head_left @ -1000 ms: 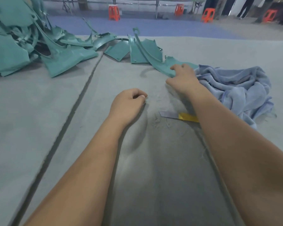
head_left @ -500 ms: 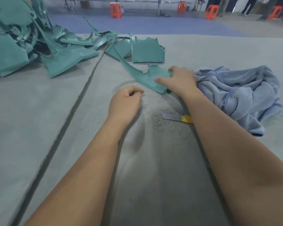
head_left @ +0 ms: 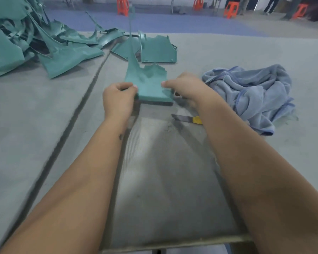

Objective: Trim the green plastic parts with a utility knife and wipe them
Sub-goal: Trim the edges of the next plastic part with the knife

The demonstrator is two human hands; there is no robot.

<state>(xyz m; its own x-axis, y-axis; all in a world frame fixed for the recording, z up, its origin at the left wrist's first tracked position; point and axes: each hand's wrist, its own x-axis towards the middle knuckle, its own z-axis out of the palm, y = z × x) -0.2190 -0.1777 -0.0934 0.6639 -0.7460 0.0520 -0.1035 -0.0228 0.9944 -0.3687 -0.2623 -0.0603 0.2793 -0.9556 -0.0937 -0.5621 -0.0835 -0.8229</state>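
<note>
both hands gripped the green part at the bench centre: left hand on its left edge, right hand on its right. knife lay bare-bladed beside the right forearm; likely risk: a cut when reaching.

A workshop floor: grey felt-covered worktable, heaped green plastic parts, orange stools behind.
</note>
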